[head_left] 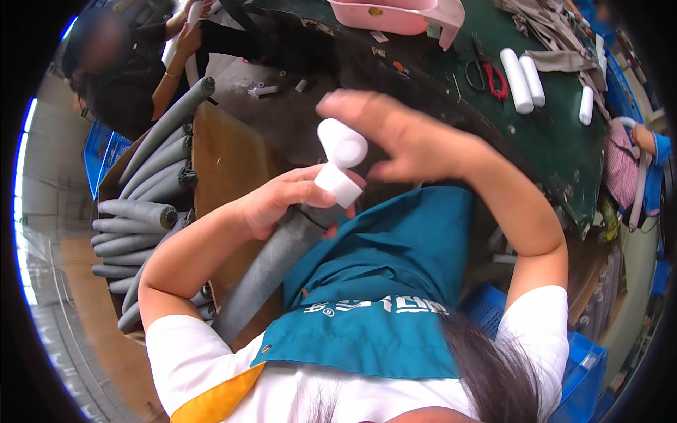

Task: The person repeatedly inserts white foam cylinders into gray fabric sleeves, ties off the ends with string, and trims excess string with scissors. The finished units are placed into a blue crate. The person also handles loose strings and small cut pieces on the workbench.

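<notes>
— So, nearest to us?
— Teal apron (pixel 395 282), and a grey foam tube (pixel 271 264) running across the lap. The left hand (pixel 278 204) is closed on a white tape roll (pixel 337 185), held just above the tube's upper end.
— And the right hand (pixel 402 137)?
— Blurred, fingers spread wide, holding nothing I can make out. It sits just beside a white cap-like piece (pixel 343 144) directly above the roll; whether it touches, I cannot tell.
— To the left?
— More grey tubes (pixel 151 176) stacked in a brown box (pixel 226 162).
— Farther off?
— A dark green tabletop (pixel 557 141) with red-handled scissors (pixel 493 77), white rolls (pixel 523 81) and a pink tray (pixel 395 15). Another person (pixel 134 63) works at the far left.
</notes>
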A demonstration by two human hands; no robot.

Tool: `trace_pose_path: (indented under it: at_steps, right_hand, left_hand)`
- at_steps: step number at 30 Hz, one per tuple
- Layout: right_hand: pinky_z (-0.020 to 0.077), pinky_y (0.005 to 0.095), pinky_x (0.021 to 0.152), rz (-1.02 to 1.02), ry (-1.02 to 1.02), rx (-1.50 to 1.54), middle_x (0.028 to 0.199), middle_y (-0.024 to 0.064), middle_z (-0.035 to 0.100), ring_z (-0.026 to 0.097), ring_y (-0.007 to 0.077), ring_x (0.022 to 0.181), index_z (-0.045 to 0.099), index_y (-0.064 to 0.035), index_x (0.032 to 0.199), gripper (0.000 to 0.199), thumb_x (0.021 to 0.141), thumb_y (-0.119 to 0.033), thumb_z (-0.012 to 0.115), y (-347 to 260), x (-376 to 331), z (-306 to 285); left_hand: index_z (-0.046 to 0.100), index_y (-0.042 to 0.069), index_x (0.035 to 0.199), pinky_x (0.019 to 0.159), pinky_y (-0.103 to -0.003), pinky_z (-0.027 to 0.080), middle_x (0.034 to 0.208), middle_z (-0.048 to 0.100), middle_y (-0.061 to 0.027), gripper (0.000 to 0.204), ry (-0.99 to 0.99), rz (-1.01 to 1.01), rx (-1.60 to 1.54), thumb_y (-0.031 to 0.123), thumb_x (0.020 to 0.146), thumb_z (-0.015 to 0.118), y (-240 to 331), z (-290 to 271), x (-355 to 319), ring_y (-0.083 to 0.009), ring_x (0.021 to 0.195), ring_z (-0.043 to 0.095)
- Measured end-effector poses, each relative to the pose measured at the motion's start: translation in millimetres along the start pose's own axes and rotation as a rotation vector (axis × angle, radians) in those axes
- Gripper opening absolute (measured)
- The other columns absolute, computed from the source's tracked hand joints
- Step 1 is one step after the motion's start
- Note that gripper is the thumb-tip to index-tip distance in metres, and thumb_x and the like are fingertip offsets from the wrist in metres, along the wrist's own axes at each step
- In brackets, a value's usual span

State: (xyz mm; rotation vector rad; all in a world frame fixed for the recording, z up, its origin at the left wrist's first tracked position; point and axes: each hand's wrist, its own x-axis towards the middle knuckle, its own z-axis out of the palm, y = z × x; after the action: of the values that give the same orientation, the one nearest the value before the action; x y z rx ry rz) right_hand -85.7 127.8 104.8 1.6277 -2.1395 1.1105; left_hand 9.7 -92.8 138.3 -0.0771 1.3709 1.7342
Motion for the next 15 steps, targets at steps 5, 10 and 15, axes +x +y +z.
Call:
trace_pose_path:
  at_steps: [5, 10, 15]
  right_hand:
    - [0.0482, 0.0422, 0.086, -0.018, 0.093, -0.3, 0.096, 0.0032, 0.062, 0.061, 0.0273, 0.094, 0.063, -0.0142, 0.097, 0.032, 0.066, -0.004, 0.068, -17.6, -35.6, -0.6]
    - [0.0497, 0.04, 0.077, 0.635, 0.197, -0.299, 0.095, 0.0108, 0.057, 0.06, 0.0315, 0.089, 0.059, -0.0095, 0.099, 0.03, 0.071, -0.001, 0.061, -23.7, -94.2, -76.0]
    - [0.0415, 0.0462, 0.096, 0.747, -0.384, -0.989, 0.131, 0.0175, 0.047, 0.046, 0.0367, 0.121, 0.051, -0.0074, 0.127, 0.066, 0.069, -0.019, 0.079, -60.1, -132.3, -90.0]
  left_hand:
    - [0.051, 0.004, 0.119, 0.065, -0.031, 0.053, 0.092, 0.061, -0.0133, 0.052, -0.026, -0.083, 0.025, 0.026, 0.074, 0.065, 0.2, 20.2, -0.5, -0.0217, 0.069, 0.063]
    - [0.05, 0.008, 0.121, 0.067, -0.033, 0.054, 0.095, 0.059, -0.0126, 0.052, -0.06, -0.084, 0.093, 0.024, 0.074, 0.065, -9.3, 10.5, -25.9, -0.0215, 0.075, 0.062]
    - [0.029, 0.02, 0.14, 0.078, -0.037, 0.054, 0.116, 0.048, -0.0171, 0.079, -0.053, -0.03, 0.133, 0.022, 0.066, 0.057, -8.7, 23.1, -8.0, -0.0267, 0.087, 0.062]
